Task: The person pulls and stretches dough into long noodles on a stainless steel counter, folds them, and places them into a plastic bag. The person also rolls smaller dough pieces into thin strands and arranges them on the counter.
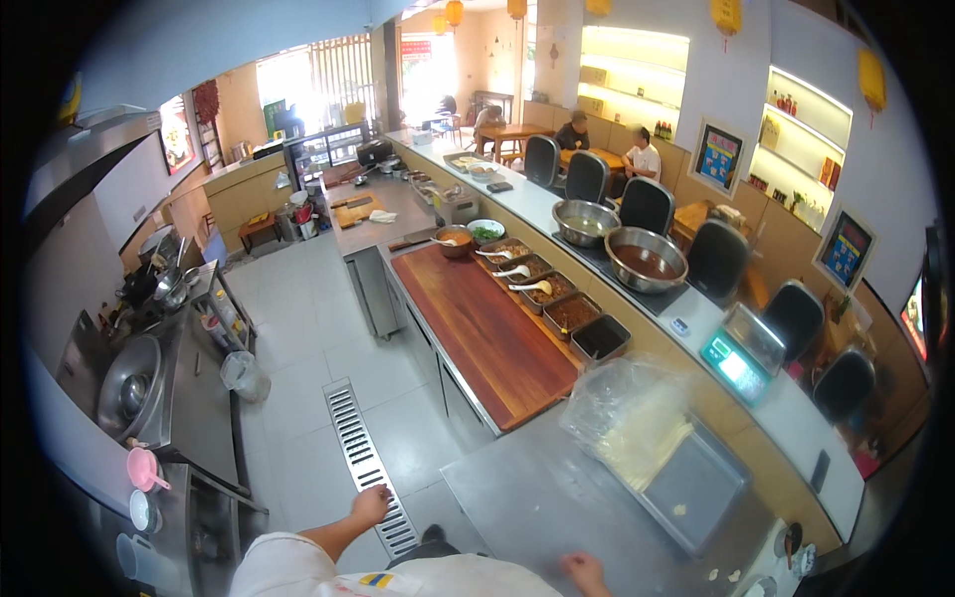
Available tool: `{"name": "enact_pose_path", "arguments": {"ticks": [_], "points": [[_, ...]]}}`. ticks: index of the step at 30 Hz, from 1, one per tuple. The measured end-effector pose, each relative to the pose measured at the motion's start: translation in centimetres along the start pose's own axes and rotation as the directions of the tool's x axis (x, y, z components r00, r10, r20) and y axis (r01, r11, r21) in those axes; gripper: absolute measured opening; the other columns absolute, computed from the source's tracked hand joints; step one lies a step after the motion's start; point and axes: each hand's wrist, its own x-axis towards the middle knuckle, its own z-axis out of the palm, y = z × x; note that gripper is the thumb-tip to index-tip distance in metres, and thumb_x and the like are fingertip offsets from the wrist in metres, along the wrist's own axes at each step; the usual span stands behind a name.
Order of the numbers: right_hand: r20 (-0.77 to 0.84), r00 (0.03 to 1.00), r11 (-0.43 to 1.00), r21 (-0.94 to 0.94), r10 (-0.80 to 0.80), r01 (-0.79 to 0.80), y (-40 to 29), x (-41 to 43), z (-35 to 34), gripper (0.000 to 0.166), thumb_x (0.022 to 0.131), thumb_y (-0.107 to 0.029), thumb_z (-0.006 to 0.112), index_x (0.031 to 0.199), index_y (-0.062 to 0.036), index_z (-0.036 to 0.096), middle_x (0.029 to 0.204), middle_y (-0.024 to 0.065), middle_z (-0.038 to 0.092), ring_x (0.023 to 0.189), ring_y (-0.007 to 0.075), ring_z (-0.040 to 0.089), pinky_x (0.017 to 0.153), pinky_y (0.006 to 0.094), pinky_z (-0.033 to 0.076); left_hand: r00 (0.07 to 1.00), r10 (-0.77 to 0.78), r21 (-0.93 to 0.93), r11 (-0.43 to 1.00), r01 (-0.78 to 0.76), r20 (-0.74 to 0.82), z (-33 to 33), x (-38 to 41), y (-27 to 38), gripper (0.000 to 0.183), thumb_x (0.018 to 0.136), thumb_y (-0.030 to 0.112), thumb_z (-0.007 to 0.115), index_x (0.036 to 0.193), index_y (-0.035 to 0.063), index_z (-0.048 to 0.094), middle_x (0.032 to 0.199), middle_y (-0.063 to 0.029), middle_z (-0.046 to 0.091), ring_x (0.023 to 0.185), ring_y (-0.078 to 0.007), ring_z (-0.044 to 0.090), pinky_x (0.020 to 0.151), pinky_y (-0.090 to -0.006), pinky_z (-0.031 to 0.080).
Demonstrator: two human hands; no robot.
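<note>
My left hand [371, 505] hangs over the floor drain grate [358, 440], its fingers curled. No object shows in it, but the palm is hidden. Close to the lower edge, my right hand [586, 573] is over the stainless steel table [522, 485], slightly blurred and partly curled; its palm is hidden too. Beyond it on that table lies a grey tray [697, 485]. Pale flat dough sheets [645, 451] lie over the tray's left part, under a clear plastic bag [623, 395]. A small dough scrap [680, 510] sits in the tray.
A reddish wooden board [485, 328] adjoins the table, with metal pans of toppings [548, 291] along it. Steel bowls [645, 259] and a digital scale [742, 354] stand on the white ledge [809, 440]. At left is a steel sink counter [198, 380]. Seated people [643, 155] are beyond.
</note>
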Motion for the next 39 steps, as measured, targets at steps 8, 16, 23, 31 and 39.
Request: {"name": "enact_pose_path", "arguments": {"ticks": [8,16,23,31,39], "points": [[0.008,0.999,0.995,-0.092,-0.04,0.04,-8.5,13.2,10.4,0.033,0.094,-0.025,0.069,0.12,-0.0042,0.073,0.109,0.0138,0.076,0.098,0.0243,0.071,0.089,0.0384,0.056,0.972,-0.176,-0.203,0.957,0.207,0.157,-7.7,10.2,-19.7,0.068,0.089,0.026,0.069,0.15,0.0078,0.046,0.107,-0.0208,0.076,0.104,-0.0364,0.072,0.093,-0.0459,0.056],[-0.003,0.993,0.927,0.361,0.114,-0.105,-27.6,28.4,28.3,0.022,0.096,-0.019,0.074,0.109,-0.0011,0.073,0.088,0.0073,0.074,0.074,0.0134,0.068,0.066,0.0287,0.054,0.932,-0.106,0.101,0.992,0.075,0.348,-21.2,21.3,-34.4,0.077,0.092,0.037,0.069,0.157,0.0109,0.038,0.115,-0.0139,0.076,0.112,-0.0349,0.07,0.098,-0.0453,0.055],[-0.104,0.987,0.977,0.188,0.125,-0.104,-37.3,41.4,34.0,0.017,0.096,-0.016,0.073,0.106,-0.0023,0.072,0.087,0.0066,0.073,0.073,0.0153,0.068,0.067,0.0283,0.054,0.941,-0.034,0.031,0.999,0.025,0.338,-30.5,36.7,-37.2,0.066,0.092,0.034,0.069,0.152,0.0148,0.047,0.115,-0.0158,0.075,0.108,-0.0368,0.07,0.093,-0.0468,0.056],[0.015,0.986,0.898,0.413,0.164,-0.156,-43.6,62.6,46.4,0.014,0.1,-0.014,0.068,0.107,-0.0023,0.071,0.092,0.0082,0.073,0.08,0.0147,0.069,0.068,0.0273,0.054,0.987,-0.011,-0.084,0.996,0.025,0.162,-35.5,57.9,-31.3,0.081,0.085,0.012,0.072,0.157,0.0144,0.038,0.103,-0.0174,0.073,0.101,-0.0377,0.07,0.089,-0.0451,0.057],[0.214,0.971,0.881,0.43,0.111,-0.195,-52.1,84.7,58.6,0.017,0.1,-0.015,0.069,0.108,-0.0004,0.072,0.101,0.0095,0.074,0.083,0.0159,0.07,0.071,0.0287,0.056,0.997,-0.034,-0.294,0.954,0.054,0.073,-40.0,81.1,-29.4,0.097,0.082,0.006,0.071,0.164,0.0108,0.02,0.135,-0.0218,0.061,0.103,-0.0331,0.072,0.091,-0.0427,0.058]]}}
